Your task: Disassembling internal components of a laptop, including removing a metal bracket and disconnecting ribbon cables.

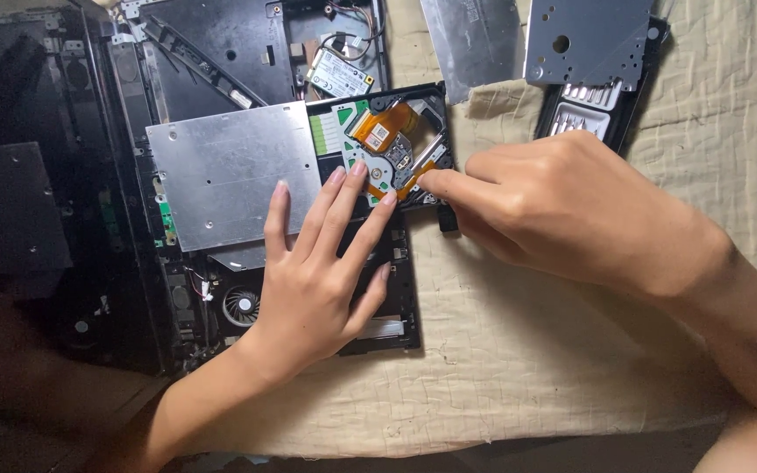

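- L hand (pixel 313 271) lay palm-down, flat, fingers spread & straight, tips pointing up-frame onto the optical drive (pixel 308 166).
- L index, middle & ring tips rested on the drive's exposed near-right part; little finger stayed lower, just off the drive's near edge; thumb angled out to the L side, over the drive's metal cover.
- L forearm ran from the lower-L corner of frame, diagonally up toward the drive.
- R hand (pixel 562 206) sat just R of the drive, knuckles up, fingers curled.
- R index & thumb tips pinched together at the drive's R edge.
- R forearm came in from the R side, well below the drive.
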